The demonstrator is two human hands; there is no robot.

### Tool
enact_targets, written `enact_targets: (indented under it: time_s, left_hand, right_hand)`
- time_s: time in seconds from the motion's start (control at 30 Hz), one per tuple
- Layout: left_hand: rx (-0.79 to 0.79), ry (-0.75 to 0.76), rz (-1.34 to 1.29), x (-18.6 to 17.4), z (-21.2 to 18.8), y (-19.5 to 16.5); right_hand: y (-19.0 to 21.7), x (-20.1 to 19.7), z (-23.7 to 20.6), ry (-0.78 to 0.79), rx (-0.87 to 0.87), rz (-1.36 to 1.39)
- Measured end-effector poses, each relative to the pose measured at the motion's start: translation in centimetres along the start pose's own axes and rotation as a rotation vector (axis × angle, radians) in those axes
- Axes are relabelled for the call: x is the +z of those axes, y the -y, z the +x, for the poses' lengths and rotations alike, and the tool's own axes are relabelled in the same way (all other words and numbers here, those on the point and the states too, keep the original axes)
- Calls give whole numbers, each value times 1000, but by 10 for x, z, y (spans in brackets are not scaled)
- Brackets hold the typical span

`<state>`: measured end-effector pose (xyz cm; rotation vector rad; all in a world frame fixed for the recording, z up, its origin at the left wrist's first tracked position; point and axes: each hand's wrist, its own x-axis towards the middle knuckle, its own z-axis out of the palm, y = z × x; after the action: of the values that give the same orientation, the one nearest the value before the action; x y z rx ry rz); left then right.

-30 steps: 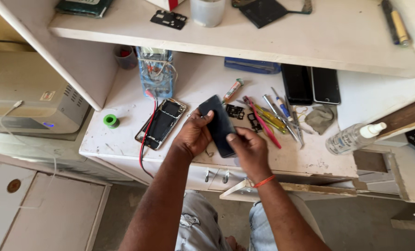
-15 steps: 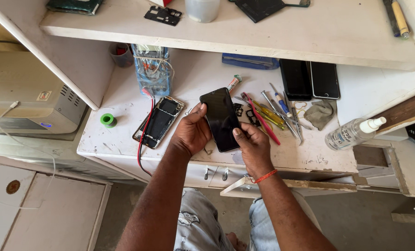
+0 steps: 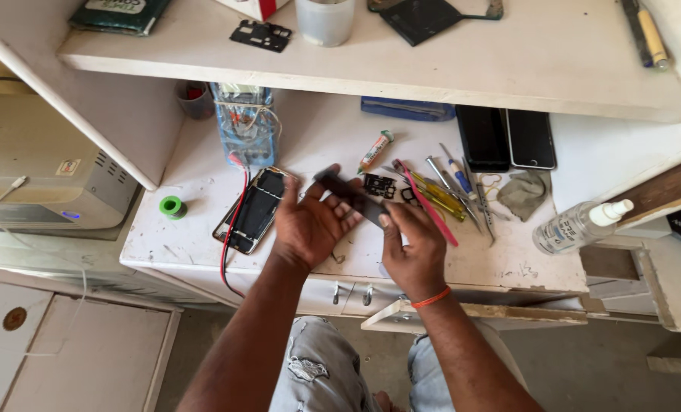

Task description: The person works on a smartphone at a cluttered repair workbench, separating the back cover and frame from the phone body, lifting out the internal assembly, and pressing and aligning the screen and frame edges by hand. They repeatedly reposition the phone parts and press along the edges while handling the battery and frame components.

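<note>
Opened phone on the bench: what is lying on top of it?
A red wire runs along the opened phone, alongside a dark one. The left hand covers its right edge, so anything there is hidden.

Phone point(image 3: 353, 197) tilted edge-on (left hand point(image 3: 313, 223) opened).
</note>
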<state>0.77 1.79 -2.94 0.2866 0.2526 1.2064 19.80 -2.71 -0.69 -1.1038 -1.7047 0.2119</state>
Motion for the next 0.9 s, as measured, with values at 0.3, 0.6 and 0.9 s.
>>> enact_targets:
  time_s: [0.3,0.6,0.9]
  left_hand:
    - [191,-339,806,5,-21,-9]
    - [821,-171,1931,10,-55,-14]
    - [868,-161,2096,-1,-50,-6]
  right_hand:
    - [14,-6,-7,116,-244,-64]
    - [15,-9,-7,238,-266,-35]
    - [18,-11,-4,314,-247,-63]
